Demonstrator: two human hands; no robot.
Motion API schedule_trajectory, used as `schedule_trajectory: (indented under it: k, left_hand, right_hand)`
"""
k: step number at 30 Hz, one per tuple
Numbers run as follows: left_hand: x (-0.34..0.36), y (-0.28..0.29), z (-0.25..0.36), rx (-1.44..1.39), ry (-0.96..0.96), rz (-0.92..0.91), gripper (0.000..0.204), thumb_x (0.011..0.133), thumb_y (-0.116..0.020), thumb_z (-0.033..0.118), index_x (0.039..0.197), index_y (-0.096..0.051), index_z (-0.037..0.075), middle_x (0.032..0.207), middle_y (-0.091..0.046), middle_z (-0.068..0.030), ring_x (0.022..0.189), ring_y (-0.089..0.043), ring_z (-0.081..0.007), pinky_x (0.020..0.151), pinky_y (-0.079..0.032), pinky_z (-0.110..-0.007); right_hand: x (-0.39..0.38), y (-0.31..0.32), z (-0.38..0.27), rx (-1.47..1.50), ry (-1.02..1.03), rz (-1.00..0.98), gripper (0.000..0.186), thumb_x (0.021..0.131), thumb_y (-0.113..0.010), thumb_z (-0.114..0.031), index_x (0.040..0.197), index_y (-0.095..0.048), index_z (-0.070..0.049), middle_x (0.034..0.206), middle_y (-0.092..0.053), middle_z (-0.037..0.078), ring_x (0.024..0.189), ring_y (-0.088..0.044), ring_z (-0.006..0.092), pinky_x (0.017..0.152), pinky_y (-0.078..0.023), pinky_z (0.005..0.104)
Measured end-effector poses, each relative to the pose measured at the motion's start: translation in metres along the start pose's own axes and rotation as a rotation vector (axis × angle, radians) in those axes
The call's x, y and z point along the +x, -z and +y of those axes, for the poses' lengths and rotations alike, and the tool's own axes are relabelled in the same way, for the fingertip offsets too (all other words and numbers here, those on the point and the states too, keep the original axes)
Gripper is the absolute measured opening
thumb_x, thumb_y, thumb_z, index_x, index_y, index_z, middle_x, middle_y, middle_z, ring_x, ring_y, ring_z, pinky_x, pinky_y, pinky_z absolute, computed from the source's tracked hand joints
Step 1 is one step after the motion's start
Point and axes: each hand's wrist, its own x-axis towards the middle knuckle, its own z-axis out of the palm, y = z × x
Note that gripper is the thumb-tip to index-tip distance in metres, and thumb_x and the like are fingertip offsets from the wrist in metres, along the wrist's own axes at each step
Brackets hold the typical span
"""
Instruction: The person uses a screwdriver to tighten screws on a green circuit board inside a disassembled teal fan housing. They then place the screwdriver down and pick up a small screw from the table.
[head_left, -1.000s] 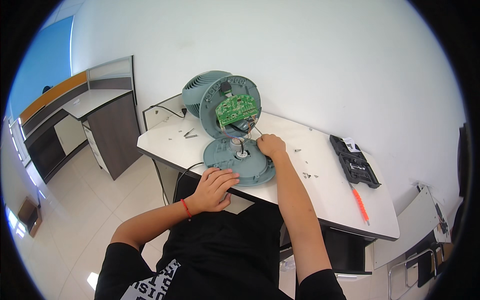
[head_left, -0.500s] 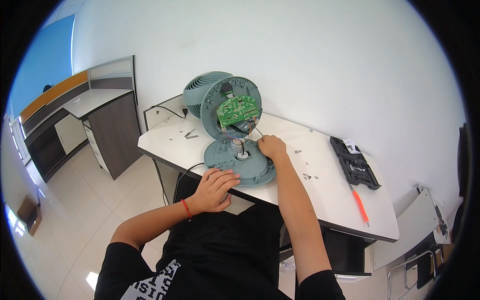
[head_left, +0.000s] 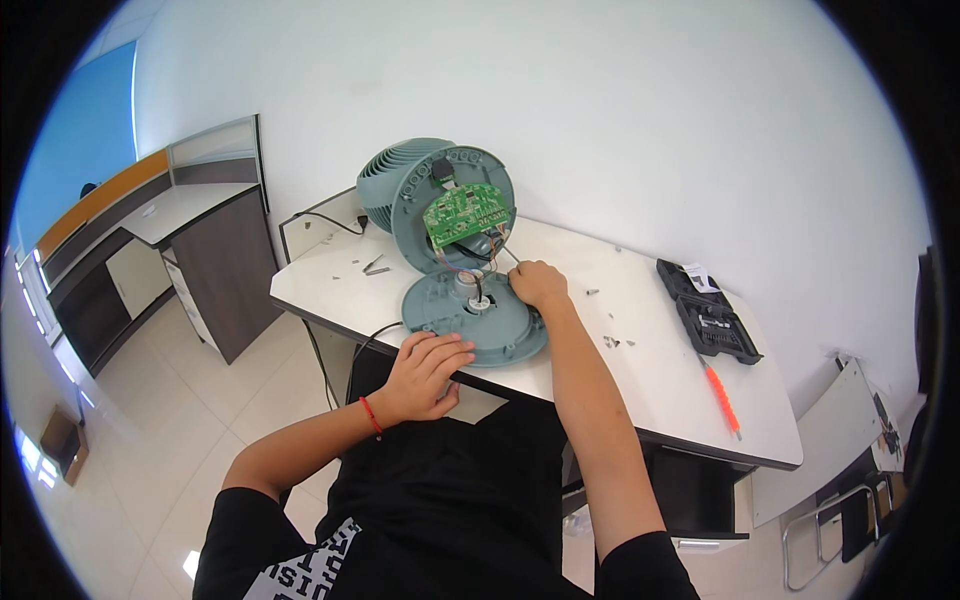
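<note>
A grey-green fan lies partly taken apart on the white table (head_left: 670, 390). Its upper housing (head_left: 410, 235) is tipped up, baring a green circuit board (head_left: 465, 215). Several thin wires (head_left: 490, 262) run from there to the round base plate (head_left: 430, 300), which lies flat nearer me. My left hand (head_left: 425, 372) rests its fingers on the plate's near-left rim, thumb apart below. At the plate's right side, my right hand (head_left: 540, 285) is closed on a thin rod-like tool (head_left: 513, 256) pointing toward the board's lower edge. Its grip is hidden under my fingers.
An open black tool case (head_left: 708, 315) and a screwdriver with an orange handle (head_left: 722, 402) lie on the right. Small screws (head_left: 613, 342) are scattered beside my right forearm, with more metal bits (head_left: 375, 266) left of the fan. A black cord (head_left: 378, 333) hangs over the front edge.
The whole view has shifted slightly, so the fan and table sit a little farther left and higher. Both hands keep nearly the same places on the fan.
</note>
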Motion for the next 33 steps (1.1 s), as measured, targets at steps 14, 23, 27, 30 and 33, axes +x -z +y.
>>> schedule_trajectory:
  k: [14,23,27,30,33]
  left_hand:
    - [0.0011,-0.0015,0.0001,0.003,-0.005,0.006,0.055,0.070,-0.068,0.013,0.124,-0.059,0.007,0.134,-0.063,-0.0075,0.126,-0.057,-0.0266,0.106,-0.037,-0.046]
    - [0.0010,-0.0026,0.0008,0.016,-0.009,-0.001,0.056,0.070,-0.068,0.014,0.124,-0.058,0.007,0.133,-0.063,-0.0074,0.126,-0.056,-0.0264,0.107,-0.037,-0.047]
    - [0.0003,-0.0022,0.0016,0.018,0.007,-0.015,0.055,0.072,-0.069,0.014,0.126,-0.058,0.008,0.134,-0.062,-0.0059,0.127,-0.055,-0.0249,0.108,-0.036,-0.046]
    - [-0.0008,-0.0028,0.0011,0.019,0.009,-0.019,0.055,0.072,-0.069,0.015,0.126,-0.059,0.008,0.135,-0.061,-0.0054,0.128,-0.054,-0.0242,0.109,-0.035,-0.046]
    - [-0.0005,-0.0044,-0.0002,0.025,-0.004,-0.012,0.056,0.071,-0.069,0.015,0.125,-0.058,0.007,0.134,-0.062,-0.0074,0.127,-0.055,-0.0269,0.108,-0.036,-0.048]
  right_hand:
    - [0.0011,-0.0009,0.0000,0.009,-0.006,0.003,0.045,0.096,-0.046,-0.038,0.114,-0.075,-0.010,0.121,-0.071,0.016,0.111,-0.069,0.0345,0.094,-0.055,0.0459]
    - [-0.0003,-0.0019,0.0026,0.021,0.010,0.018,0.044,0.095,-0.048,-0.038,0.111,-0.076,-0.008,0.117,-0.072,0.017,0.108,-0.070,0.0345,0.093,-0.055,0.0464]
    - [0.0008,-0.0034,0.0022,0.027,0.007,0.018,0.044,0.095,-0.047,-0.039,0.111,-0.076,-0.010,0.116,-0.073,0.017,0.108,-0.069,0.0353,0.094,-0.055,0.0465]
    - [0.0008,-0.0041,0.0022,0.030,0.005,0.012,0.043,0.095,-0.047,-0.039,0.111,-0.076,-0.011,0.116,-0.073,0.017,0.109,-0.069,0.0354,0.094,-0.055,0.0465]
    - [0.0001,-0.0024,0.0015,0.037,0.000,0.014,0.043,0.095,-0.047,-0.038,0.111,-0.076,-0.011,0.117,-0.073,0.017,0.109,-0.069,0.0354,0.094,-0.055,0.0463]
